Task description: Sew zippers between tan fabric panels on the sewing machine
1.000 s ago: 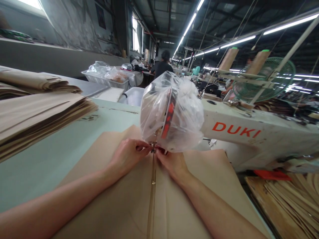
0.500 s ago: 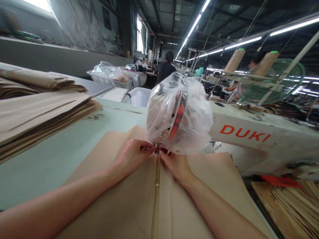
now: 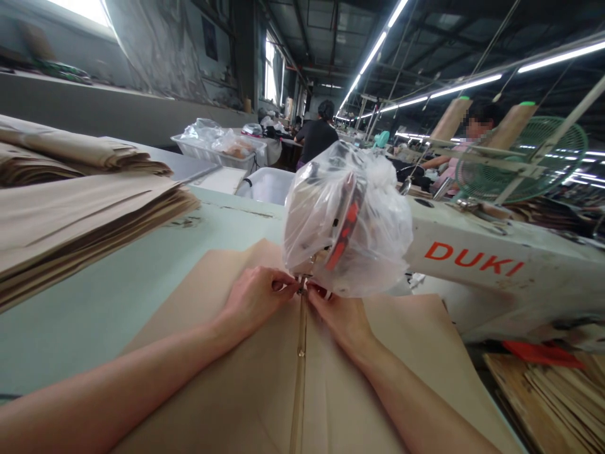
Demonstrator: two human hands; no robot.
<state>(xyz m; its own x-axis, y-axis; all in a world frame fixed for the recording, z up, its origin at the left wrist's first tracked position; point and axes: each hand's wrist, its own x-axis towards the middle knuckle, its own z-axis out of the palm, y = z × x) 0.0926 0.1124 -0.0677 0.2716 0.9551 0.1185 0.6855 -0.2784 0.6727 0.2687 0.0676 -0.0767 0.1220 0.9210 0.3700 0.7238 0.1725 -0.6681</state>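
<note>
A tan fabric piece (image 3: 222,378) lies flat on the pale green table (image 3: 94,302), with a gold zipper (image 3: 299,372) running down its middle. My left hand (image 3: 255,297) and my right hand (image 3: 338,315) rest on the fabric either side of the zipper's top end. Both pinch the fabric at the needle area. Just above them is the head of a white DUKI sewing machine (image 3: 472,265), wrapped in a clear plastic bag (image 3: 347,221). The fingertips are partly hidden under the bag.
Stacks of tan fabric pieces (image 3: 80,214) lie at the left and lower right (image 3: 553,397). White plastic bins (image 3: 227,151) stand behind the table. A green fan (image 3: 529,157) and thread cones are at the right. Other people work further back.
The view has shifted slightly; my hands stay pinched at the zipper's top under the machine head, and the zipper pull sits a little further up.
</note>
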